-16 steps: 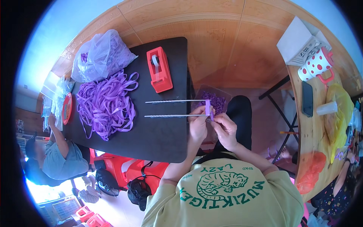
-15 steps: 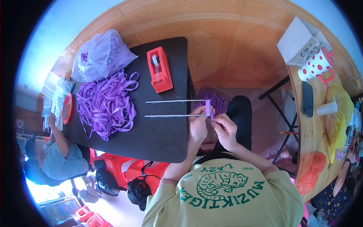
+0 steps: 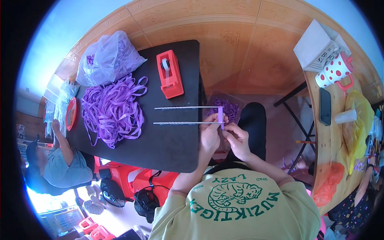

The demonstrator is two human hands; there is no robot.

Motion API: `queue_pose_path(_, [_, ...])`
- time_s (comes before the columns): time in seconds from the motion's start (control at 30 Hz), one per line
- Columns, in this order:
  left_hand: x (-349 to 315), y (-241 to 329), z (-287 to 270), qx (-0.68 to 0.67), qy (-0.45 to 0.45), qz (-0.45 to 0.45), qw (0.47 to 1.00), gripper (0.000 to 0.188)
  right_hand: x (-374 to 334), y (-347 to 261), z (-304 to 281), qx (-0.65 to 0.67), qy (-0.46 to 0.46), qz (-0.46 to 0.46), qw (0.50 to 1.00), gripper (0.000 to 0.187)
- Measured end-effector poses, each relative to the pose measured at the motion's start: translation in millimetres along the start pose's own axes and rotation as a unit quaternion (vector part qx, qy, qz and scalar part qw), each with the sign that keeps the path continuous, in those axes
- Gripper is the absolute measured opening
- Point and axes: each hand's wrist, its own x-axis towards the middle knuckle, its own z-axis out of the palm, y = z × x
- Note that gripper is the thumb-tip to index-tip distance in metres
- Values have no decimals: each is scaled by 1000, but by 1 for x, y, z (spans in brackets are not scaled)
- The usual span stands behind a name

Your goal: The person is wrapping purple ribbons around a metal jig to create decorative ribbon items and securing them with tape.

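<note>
Two thin parallel metal rods (image 3: 176,123) lie across the right part of the dark table and stick out past its edge. A purple ribbon (image 3: 220,114) spans both rods near their outer ends. My left hand (image 3: 210,136) is closed at the nearer rod, its fingertips pinching the ribbon there. Close beside it, my right hand (image 3: 239,141) is closed too, thumb and fingertips on the ribbon's lower end. Below the rod ends, a clear plastic box (image 3: 239,120) holds many short purple ribbon pieces (image 3: 222,103).
On the dark table (image 3: 168,148) lie a heap of purple ribbon (image 3: 114,112), a plastic bag of ribbon (image 3: 108,60) and a red tape dispenser (image 3: 171,76). A wooden table (image 3: 328,148) at right carries a phone (image 3: 325,106) and a dotted cup (image 3: 334,71). Another person (image 3: 66,168) sits at left.
My right hand has moved slightly left and up, closer to my left hand. The ribbon's lower end, slanted before, now runs straighter across the rods.
</note>
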Motion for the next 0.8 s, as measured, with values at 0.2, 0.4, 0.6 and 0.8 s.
queue_pose_path(0.2, [-23,9,6,29,8,-47,998,12,-9,-2,0,-5,-22,-41,999,23])
queue_pose_path(0.4, [-28,7,7,31,8,-13,999,12,-6,-4,-3,-160,-35,-143,976,32])
queue_pose_path(0.6, [-32,10,17,166,25,76,983,12,-10,-12,1,-183,22,-185,965,29])
queue_pose_path(0.8, [-31,11,12,199,32,45,978,11,3,-17,-2,-198,28,-219,955,19])
